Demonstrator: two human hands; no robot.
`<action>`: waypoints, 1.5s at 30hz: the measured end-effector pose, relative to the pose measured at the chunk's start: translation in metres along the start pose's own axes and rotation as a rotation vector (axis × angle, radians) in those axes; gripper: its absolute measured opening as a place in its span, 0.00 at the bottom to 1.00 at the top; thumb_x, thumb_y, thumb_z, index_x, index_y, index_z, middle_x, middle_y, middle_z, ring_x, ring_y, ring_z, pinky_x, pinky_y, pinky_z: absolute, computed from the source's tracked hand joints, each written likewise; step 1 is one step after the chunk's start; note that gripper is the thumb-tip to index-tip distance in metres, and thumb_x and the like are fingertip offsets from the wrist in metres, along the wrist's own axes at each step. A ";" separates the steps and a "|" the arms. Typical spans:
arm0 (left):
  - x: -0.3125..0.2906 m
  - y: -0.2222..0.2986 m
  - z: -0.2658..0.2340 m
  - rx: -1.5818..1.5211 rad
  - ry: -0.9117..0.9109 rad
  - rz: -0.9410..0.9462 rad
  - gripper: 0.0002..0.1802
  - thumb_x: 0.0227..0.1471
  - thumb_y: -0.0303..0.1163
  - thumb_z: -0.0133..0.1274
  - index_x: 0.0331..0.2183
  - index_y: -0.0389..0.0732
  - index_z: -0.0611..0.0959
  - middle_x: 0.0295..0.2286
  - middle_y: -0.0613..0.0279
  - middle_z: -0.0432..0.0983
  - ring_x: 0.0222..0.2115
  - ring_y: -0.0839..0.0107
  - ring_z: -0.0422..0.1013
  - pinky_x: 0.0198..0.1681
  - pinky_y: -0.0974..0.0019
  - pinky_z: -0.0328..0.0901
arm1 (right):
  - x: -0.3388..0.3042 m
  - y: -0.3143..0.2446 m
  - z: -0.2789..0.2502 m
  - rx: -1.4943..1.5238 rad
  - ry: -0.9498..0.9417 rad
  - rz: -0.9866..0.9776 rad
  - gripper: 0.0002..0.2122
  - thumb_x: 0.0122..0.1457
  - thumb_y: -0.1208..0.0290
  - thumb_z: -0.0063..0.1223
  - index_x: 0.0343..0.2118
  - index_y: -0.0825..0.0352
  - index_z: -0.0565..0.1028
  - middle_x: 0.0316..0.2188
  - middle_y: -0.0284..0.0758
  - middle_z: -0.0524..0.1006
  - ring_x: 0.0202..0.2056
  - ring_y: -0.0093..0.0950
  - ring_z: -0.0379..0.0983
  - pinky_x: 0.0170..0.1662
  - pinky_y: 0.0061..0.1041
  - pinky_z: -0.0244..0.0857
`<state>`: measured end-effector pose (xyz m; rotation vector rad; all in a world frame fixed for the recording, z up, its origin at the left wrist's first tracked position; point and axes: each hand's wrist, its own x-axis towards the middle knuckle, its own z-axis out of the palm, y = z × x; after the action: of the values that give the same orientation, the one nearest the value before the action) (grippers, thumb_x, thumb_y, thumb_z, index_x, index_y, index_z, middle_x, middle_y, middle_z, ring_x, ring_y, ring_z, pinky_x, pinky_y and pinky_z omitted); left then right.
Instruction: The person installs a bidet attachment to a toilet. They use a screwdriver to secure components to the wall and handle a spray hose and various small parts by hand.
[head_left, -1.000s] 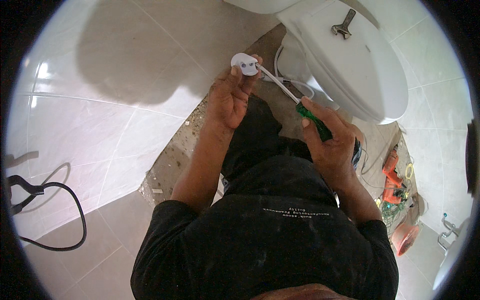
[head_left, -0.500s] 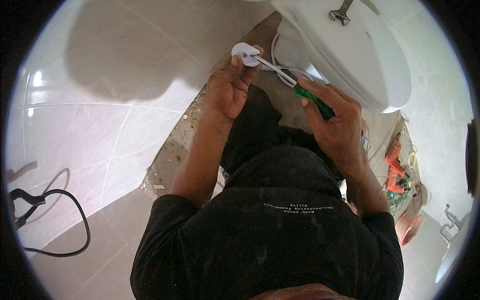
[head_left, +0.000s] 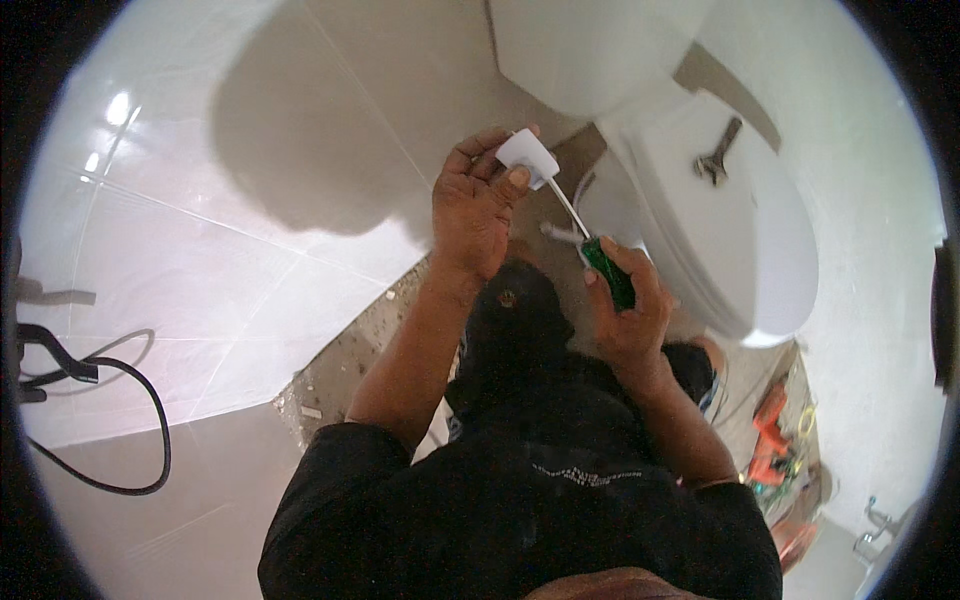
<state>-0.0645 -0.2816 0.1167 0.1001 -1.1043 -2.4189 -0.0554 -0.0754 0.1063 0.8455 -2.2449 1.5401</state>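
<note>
My left hand (head_left: 468, 222) holds up a small white plastic fitting (head_left: 525, 150), gripped between thumb and fingers, with a flat squarish face showing. In my right hand (head_left: 637, 322) is a screwdriver (head_left: 610, 275) with a green handle, fingers wrapped round it. Its metal shaft slants up and left to the lower edge of the fitting. Whether the tip sits inside the fitting or only touches it, I cannot tell, as the tip is hidden. Both hands are in front of the white toilet (head_left: 745, 250).
An adjustable wrench (head_left: 715, 165) lies on the closed toilet lid. On the right, an orange power drill (head_left: 768, 430) rests on the floor among wires. A black hose (head_left: 163, 420) loops at the left wall. Debris (head_left: 350, 365) lines the floor by the tiles. A tap (head_left: 877, 520) shows at lower right.
The fitting has been turned, from its rounded notched side to a squarish face. Both hands appear lower in view, and the screwdriver stands more upright. The view has shifted, showing more of the toilet.
</note>
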 end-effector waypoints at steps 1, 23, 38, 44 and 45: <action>0.012 0.002 -0.003 -0.013 -0.005 0.021 0.22 0.53 0.19 0.61 0.50 0.36 0.74 0.47 0.48 0.77 0.45 0.61 0.77 0.53 0.60 0.73 | 0.010 -0.002 0.006 0.036 0.001 0.012 0.16 0.56 0.78 0.61 0.48 0.67 0.77 0.37 0.46 0.80 0.39 0.43 0.80 0.43 0.34 0.72; 0.195 0.060 0.052 -0.657 -0.035 0.176 0.20 0.55 0.24 0.62 0.48 0.36 0.75 0.43 0.59 0.77 0.47 0.63 0.74 0.56 0.56 0.70 | 0.230 -0.018 0.066 -0.003 0.120 -0.147 0.16 0.56 0.79 0.64 0.48 0.68 0.80 0.37 0.39 0.82 0.39 0.28 0.79 0.44 0.25 0.70; 0.195 0.061 0.055 -0.752 -0.036 0.098 0.23 0.57 0.27 0.60 0.54 0.39 0.76 0.48 0.62 0.75 0.51 0.66 0.72 0.56 0.59 0.72 | 0.244 -0.045 0.052 -0.064 0.092 -0.076 0.15 0.56 0.81 0.62 0.48 0.70 0.80 0.40 0.41 0.82 0.43 0.27 0.78 0.48 0.25 0.70; 0.190 0.074 0.056 -0.824 0.014 0.043 0.20 0.53 0.24 0.64 0.48 0.31 0.80 0.46 0.55 0.79 0.47 0.64 0.77 0.55 0.58 0.74 | 0.242 -0.057 0.051 -0.109 0.087 -0.056 0.15 0.57 0.80 0.61 0.48 0.70 0.80 0.38 0.40 0.82 0.41 0.26 0.78 0.47 0.24 0.70; 0.190 0.074 0.056 -0.825 0.014 0.037 0.20 0.53 0.24 0.64 0.48 0.31 0.80 0.46 0.55 0.79 0.47 0.64 0.76 0.55 0.58 0.74 | 0.242 -0.060 0.051 -0.116 0.083 -0.054 0.15 0.57 0.80 0.61 0.48 0.70 0.80 0.38 0.40 0.82 0.41 0.25 0.78 0.47 0.24 0.70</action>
<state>-0.2179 -0.3699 0.2328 -0.1718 -0.0387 -2.6274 -0.2048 -0.2105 0.2624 0.7874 -2.2102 1.3805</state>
